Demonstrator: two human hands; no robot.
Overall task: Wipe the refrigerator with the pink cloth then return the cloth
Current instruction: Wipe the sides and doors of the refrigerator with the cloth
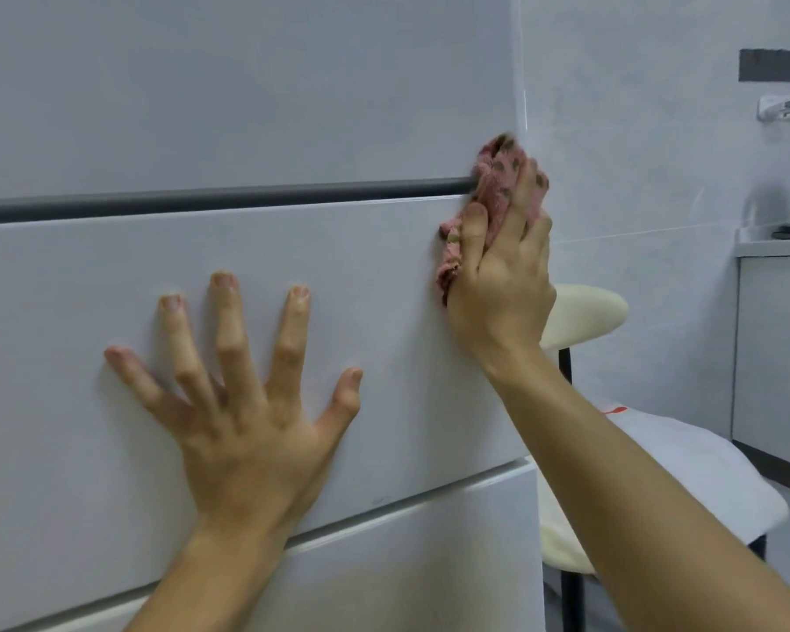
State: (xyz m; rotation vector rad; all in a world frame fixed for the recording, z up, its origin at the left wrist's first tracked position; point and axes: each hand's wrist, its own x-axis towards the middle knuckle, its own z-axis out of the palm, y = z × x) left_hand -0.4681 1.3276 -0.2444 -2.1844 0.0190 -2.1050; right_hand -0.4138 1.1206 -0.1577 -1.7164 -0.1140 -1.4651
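Observation:
The white refrigerator (247, 107) fills the left and centre of the head view, with a dark gap between its upper door and the drawer front below. My left hand (242, 394) lies flat on the drawer front, fingers spread and straight. At the refrigerator's right edge my right hand (502, 271) presses the pink cloth (491, 189) against the front, right where the dark gap ends. The cloth is bunched under my fingers and sticks out above and to the left of them.
A cream stool (580, 312) on a black leg stands just right of the refrigerator, with a white sheet (685, 467) draped below it. A counter edge (771, 244) with a dark object is at far right. A tiled wall with a grey plate (769, 65) is behind.

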